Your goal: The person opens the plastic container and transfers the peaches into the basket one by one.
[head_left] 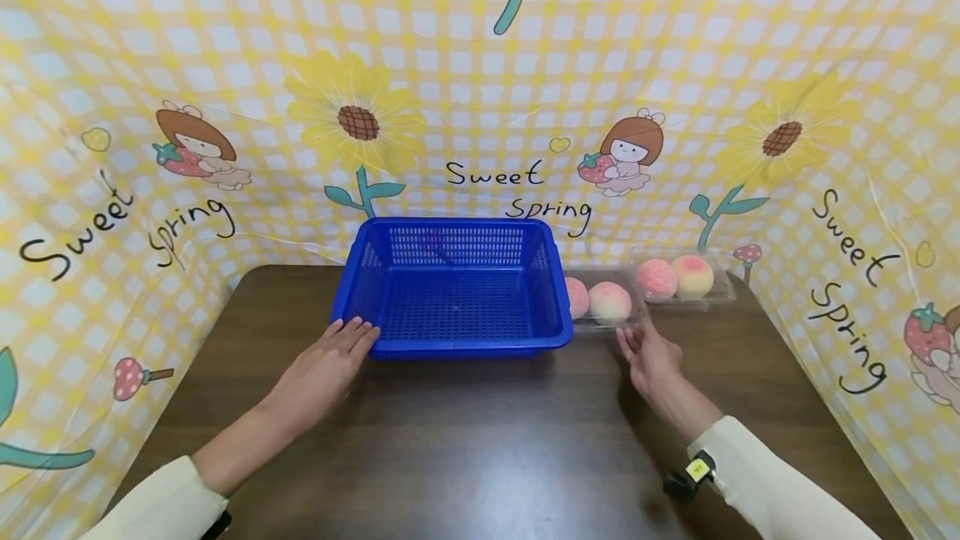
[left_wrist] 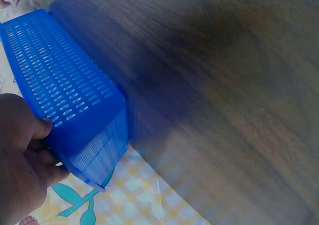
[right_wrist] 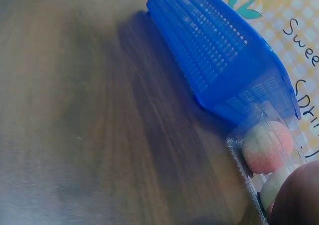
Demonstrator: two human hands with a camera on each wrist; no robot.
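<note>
An empty blue plastic basket point(head_left: 453, 338) with slotted walls stands at the back middle of the table. My left hand point(head_left: 333, 357) grips its near left corner, and in the left wrist view the thumb point(left_wrist: 42, 128) lies on the outer wall with fingers curled at the rim. Beside the basket, a clear plastic box point(head_left: 600, 323) holds pink and cream peaches point(head_left: 610, 302), partly hidden behind the basket's right side. My right hand point(head_left: 654, 361) pinches the box's near right corner; the fingertips are partly hidden. In the right wrist view that hand point(right_wrist: 299, 200) covers part of the box.
A second clear box point(head_left: 712, 294) with two peaches point(head_left: 693, 276) stands at the back right, close to the first. Yellow checked cloth point(head_left: 480, 90) hangs behind and along both sides of the dark wooden table point(head_left: 480, 440).
</note>
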